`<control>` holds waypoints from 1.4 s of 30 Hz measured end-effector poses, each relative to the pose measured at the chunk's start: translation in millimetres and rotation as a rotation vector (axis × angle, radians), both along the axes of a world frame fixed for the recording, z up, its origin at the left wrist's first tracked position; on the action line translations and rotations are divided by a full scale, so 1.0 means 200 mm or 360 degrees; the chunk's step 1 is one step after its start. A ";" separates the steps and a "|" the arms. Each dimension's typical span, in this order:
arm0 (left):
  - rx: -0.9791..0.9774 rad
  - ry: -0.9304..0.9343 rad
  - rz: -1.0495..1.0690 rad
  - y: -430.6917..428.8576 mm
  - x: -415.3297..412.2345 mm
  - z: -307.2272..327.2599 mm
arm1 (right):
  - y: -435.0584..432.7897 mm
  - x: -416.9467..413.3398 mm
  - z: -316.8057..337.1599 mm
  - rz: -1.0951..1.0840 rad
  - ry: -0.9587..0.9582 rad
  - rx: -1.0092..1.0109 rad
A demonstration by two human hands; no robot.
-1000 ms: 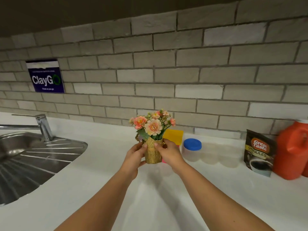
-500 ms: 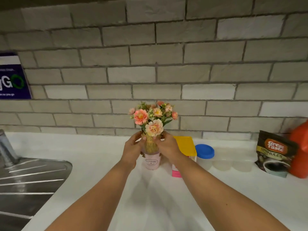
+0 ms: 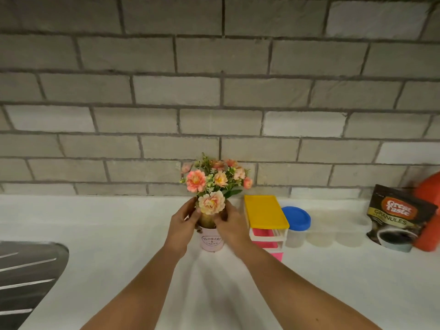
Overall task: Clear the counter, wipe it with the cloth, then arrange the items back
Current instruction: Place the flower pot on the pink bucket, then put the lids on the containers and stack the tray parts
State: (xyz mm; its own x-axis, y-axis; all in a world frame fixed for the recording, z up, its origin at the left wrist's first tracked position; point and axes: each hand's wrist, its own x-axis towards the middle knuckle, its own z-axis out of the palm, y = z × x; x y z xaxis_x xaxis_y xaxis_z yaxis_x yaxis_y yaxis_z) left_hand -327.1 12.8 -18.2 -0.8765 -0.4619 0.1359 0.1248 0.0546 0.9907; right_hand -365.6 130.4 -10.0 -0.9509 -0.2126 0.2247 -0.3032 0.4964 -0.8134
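Note:
A bunch of pink and peach artificial flowers [image 3: 213, 181] with a gold-wrapped stem stands in a small pink pot [image 3: 211, 240] labelled "Flowers & Garden". The pot sits on the white counter [image 3: 107, 234] near the brick wall. My left hand [image 3: 182, 225] and my right hand [image 3: 232, 223] grip the gold wrap from either side, just above the pot's rim. No cloth is in view.
Right of the pot stand a small drawer box with a yellow lid [image 3: 265, 211], a clear tub with a blue lid [image 3: 296, 219], a coffee granules pouch [image 3: 400, 217] and an orange jug [image 3: 428, 210]. A steel sink drainboard [image 3: 26, 272] lies at the left.
The flowers, held free above the counter one second ago, now sit in the pink pot on the counter. The view has shifted right and closer to the wall.

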 end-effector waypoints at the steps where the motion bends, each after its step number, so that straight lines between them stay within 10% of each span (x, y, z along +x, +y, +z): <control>1: -0.0015 0.0009 0.0000 -0.01 0.00 -0.02 | 0.00 0.00 -0.02 -0.0016 0.0048 0.0081; 17: -0.0059 -0.0051 0.0125 0.02 0.05 -0.15 | 0.07 0.04 -0.20 0.0030 0.0362 0.0186; 42: 0.0099 -0.0295 -0.0093 0.91 0.39 -0.09 | 0.89 0.48 0.03 -0.0005 -0.0443 -0.0151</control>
State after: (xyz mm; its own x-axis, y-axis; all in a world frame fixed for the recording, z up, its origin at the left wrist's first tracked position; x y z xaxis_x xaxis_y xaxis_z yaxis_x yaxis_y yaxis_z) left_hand -248.2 194.4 -36.8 -0.9093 -0.4122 -0.0575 -0.0590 -0.0093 0.9982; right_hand -270.3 308.4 -4.0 -0.9794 -0.2002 -0.0262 -0.0605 0.4146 -0.9080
